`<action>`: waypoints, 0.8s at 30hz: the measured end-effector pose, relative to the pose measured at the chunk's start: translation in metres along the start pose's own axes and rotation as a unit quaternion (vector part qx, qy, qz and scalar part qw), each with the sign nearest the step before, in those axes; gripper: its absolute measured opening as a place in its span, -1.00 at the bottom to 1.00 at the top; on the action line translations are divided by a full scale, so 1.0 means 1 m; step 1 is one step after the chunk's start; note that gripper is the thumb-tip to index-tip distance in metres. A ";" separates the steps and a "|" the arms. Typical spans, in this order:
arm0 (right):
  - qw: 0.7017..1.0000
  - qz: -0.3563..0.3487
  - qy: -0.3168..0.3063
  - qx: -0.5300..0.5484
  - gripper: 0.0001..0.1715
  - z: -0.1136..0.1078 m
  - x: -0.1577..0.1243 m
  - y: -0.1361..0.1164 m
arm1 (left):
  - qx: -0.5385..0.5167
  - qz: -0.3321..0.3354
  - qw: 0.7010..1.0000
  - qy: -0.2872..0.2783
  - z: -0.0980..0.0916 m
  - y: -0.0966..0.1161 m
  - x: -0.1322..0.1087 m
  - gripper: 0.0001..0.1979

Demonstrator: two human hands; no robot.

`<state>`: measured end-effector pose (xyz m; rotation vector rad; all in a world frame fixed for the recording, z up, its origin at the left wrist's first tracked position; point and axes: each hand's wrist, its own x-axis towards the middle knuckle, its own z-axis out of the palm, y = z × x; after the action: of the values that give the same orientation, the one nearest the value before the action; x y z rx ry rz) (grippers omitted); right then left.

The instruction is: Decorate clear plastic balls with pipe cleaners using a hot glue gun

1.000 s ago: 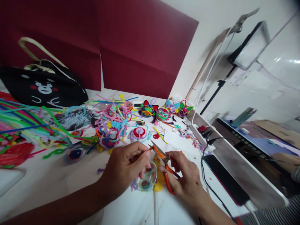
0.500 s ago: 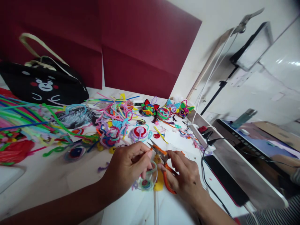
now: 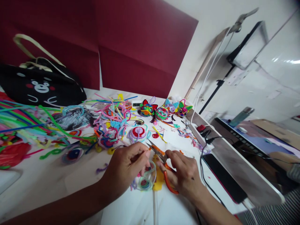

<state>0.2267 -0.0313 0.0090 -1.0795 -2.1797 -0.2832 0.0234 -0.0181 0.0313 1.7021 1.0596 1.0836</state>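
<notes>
My left hand (image 3: 127,168) is closed, thumb and forefinger pinching a small orange piece that looks like pipe cleaner; its tip barely shows at the fingertips. In my right hand (image 3: 184,172) are scissors (image 3: 169,181) with orange handles, their blades parted and pointing up and left, close to the pinched fingertips. Whether the blades touch the orange piece I cannot tell. Below the hands sits a clear plastic dome (image 3: 152,175) with coiled coloured pieces in it, partly hidden by my left fingers. A yellow object (image 3: 159,179) lies beside it, on top of a pale stick.
Heaped pipe cleaners (image 3: 112,122) cover the table's left and middle. Several decorated balls (image 3: 147,109) stand at the back. A black bag (image 3: 42,84) leans at the back left. A phone (image 3: 225,178) with a cable and a power strip (image 3: 202,134) line the right edge.
The camera view has shifted slightly, so the background sits a little further left. Both hands keep nearly the same pose, with the scissors still by the left fingertips.
</notes>
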 end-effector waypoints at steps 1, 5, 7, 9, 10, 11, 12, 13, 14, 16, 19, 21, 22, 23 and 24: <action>1.000 -0.002 0.001 -0.011 -0.66 0.000 0.001 0.000 | 0.001 -0.001 1.000 -0.001 0.000 -0.001 0.000 -0.75; 0.998 -0.011 0.006 -0.054 -0.67 0.002 0.003 0.003 | -0.017 -0.027 0.999 -0.011 0.002 -0.005 0.004 -0.74; 0.997 -0.014 0.004 -0.074 -0.67 0.005 0.002 0.005 | -0.039 -0.047 0.998 -0.017 0.003 -0.009 0.006 -0.73; 0.996 -0.018 -0.001 -0.092 -0.66 0.008 0.001 0.007 | -0.058 -0.066 0.996 -0.023 0.004 -0.013 0.009 -0.73; 0.995 -0.022 -0.005 -0.097 -0.65 0.009 0.001 0.007 | -0.065 -0.074 0.995 -0.026 0.004 -0.014 0.010 -0.73; 0.995 -0.025 -0.009 -0.098 -0.64 0.009 0.001 0.008 | -0.070 -0.082 0.994 -0.029 0.004 -0.015 0.011 -0.73; 0.995 -0.027 -0.011 -0.097 -0.63 0.010 0.001 0.008 | -0.076 -0.089 0.993 -0.031 0.004 -0.016 0.012 -0.74; 0.995 -0.022 -0.012 -0.092 -0.62 0.009 0.001 0.009 | -0.080 -0.093 0.992 -0.031 0.004 -0.016 0.013 -0.74; 0.996 -0.010 -0.015 -0.082 -0.61 0.008 0.002 0.010 | -0.083 -0.096 0.992 -0.030 0.004 -0.017 0.013 -0.74; 0.998 0.035 -0.033 -0.052 -0.60 0.005 0.004 0.014 | -0.081 -0.096 0.992 -0.023 0.004 -0.020 0.015 -0.75; 0.988 0.112 -0.104 -0.028 -0.60 0.000 0.007 0.027 | -0.067 -0.087 0.994 -0.021 0.004 -0.027 0.017 -0.76; 0.974 0.147 -0.163 -0.055 -0.62 -0.002 0.008 0.038 | -0.060 -0.078 0.995 -0.023 0.004 -0.032 0.019 -0.76; 0.965 0.158 -0.194 -0.073 -0.64 -0.001 0.008 0.044 | -0.055 -0.076 0.995 -0.025 0.004 -0.034 0.019 -0.76; 0.956 0.166 -0.224 -0.089 -0.65 -0.001 0.009 0.049 | -0.050 -0.074 0.996 -0.025 0.004 -0.036 0.020 -0.76; 0.948 0.171 -0.250 -0.100 -0.65 0.000 0.009 0.054 | -0.044 -0.073 0.996 -0.026 0.004 -0.037 0.021 -0.76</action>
<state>0.2647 0.0085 0.0091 -1.7759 -2.3705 -0.0744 0.0246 0.0114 0.0004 1.5500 1.0697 0.9738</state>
